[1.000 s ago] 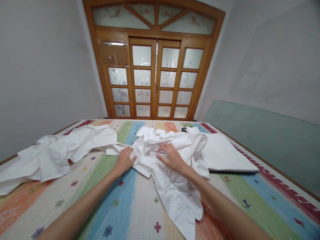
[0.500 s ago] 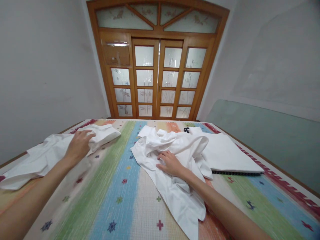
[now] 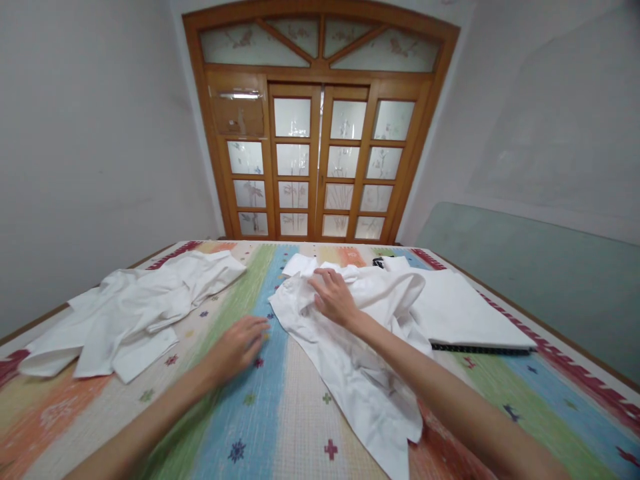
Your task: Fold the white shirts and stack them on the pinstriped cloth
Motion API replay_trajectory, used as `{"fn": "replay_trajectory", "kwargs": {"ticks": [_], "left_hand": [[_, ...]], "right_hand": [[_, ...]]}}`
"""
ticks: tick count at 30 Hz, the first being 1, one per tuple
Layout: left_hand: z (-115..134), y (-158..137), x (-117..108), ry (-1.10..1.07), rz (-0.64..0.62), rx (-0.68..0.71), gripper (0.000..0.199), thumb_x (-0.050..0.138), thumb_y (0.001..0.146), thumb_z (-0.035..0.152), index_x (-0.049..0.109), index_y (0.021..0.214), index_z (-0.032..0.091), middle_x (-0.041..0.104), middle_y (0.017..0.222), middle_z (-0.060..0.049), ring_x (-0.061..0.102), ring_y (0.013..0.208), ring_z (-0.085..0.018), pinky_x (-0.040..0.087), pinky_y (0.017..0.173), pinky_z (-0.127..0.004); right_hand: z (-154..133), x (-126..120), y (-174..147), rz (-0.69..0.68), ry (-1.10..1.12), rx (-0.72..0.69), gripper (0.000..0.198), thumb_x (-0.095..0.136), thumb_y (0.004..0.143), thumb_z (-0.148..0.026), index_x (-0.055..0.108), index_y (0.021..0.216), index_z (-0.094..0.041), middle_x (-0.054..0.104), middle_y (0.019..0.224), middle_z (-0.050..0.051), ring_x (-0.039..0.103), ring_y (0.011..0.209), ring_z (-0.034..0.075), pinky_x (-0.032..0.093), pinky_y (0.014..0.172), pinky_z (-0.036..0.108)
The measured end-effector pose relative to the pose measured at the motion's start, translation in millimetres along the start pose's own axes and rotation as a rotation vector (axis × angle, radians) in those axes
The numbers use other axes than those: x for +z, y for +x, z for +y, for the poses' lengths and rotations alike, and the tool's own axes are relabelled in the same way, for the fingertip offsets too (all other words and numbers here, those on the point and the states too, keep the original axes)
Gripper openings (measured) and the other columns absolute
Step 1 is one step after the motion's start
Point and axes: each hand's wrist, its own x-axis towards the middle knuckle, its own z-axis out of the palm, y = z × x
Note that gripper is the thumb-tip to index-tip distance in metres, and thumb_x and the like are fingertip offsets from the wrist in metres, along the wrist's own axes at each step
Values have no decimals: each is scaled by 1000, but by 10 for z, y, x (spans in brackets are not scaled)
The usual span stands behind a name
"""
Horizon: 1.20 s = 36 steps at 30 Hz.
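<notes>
A crumpled white shirt (image 3: 350, 387) lies on the patterned tablecloth in the middle, its lower end trailing toward me. My right hand (image 3: 334, 299) is on the far part of this shirt, fingers slightly bent and thumb apart, with no cloth visibly pinched. To the left, my left hand (image 3: 243, 347) hovers over or rests on the blue stripe of the cloth, fingers extended and holding nothing. A second rumpled white shirt (image 3: 145, 310) is spread at the table's left side, beyond my left hand.
Folded white cloth (image 3: 465, 310) with a black edge beneath sits at the right. A small black-and-white item (image 3: 379, 262) is behind it. The tablecloth (image 3: 240, 427) has coloured stripes. Wooden glazed doors (image 3: 320, 160) stand beyond, and a pale green panel (image 3: 530, 267) leans along the right wall.
My left hand has left the left shirt and moved right, toward the middle shirt. My right hand has slid farther up the middle shirt. The view has shifted slightly.
</notes>
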Motion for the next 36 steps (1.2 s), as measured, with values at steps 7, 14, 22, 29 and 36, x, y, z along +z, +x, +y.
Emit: {"fn": "replay_trajectory", "kwargs": {"ticks": [7,14,22,29,36], "left_hand": [[1557,-12,339,-333,-334,435,52,47,94,37,37,144,27,51,144,-5,45,131,-23,36,110,-40],[1760,-21,496,-194,-320,327,40,41,96,38,47,133,22,59,126,-8,51,113,-23,39,101,-36],[1328,-248,399,-62,-205,169,39,33,99,39,60,122,24,66,119,-7,57,110,-23,42,99,-42],[982,-156,313,174,-116,-57,59,32,94,59,70,111,17,69,118,-15,54,122,-35,40,99,-52],[838,338,271,356,-201,-214,70,37,86,70,77,83,13,73,97,-24,57,114,-44,43,91,-56]], "right_hand": [[42,277,178,-152,-92,-488,32,41,96,-12,57,122,-17,58,130,13,43,127,24,27,109,44],[130,293,349,-341,-219,-389,22,41,97,-14,63,102,-13,63,100,13,51,105,24,39,91,38],[428,71,382,-349,-245,-234,27,39,94,-7,64,102,-11,62,100,16,49,106,27,38,88,38],[606,-201,407,-329,-275,-212,26,42,91,-6,66,99,-11,64,101,18,50,105,28,37,89,40],[575,-426,391,-303,-285,-321,23,55,87,-18,65,108,-16,59,127,16,42,121,32,34,96,45]]}}
